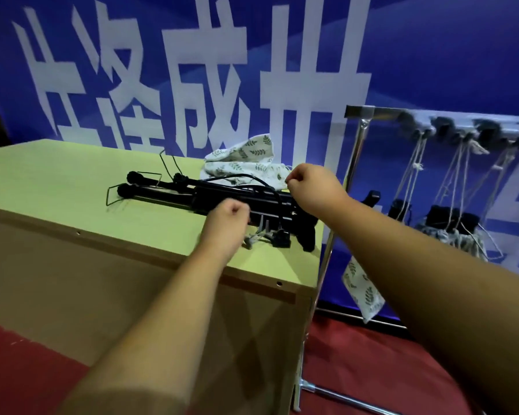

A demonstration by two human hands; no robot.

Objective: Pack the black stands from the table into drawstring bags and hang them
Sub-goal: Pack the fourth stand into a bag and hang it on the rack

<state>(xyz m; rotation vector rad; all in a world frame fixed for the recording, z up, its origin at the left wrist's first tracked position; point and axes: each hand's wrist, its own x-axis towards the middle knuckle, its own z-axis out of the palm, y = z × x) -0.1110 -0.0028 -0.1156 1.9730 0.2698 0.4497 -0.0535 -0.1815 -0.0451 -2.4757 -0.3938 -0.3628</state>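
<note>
By counter (57, 181) right edge: black stands (222, 196) lie flat | leaf bag (246, 157) at far right corner, touching them | L hand (226, 220) curled over stands, can't tell if holding | R hand (310, 182) pinched by bag, can't tell what.

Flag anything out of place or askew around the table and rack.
One leaf-print bag sits low by the foot of the rack, well below the bags hanging from its bar, as if it dropped. The black stands lie with one end at the right edge of the table, possibly overhanging.
</note>
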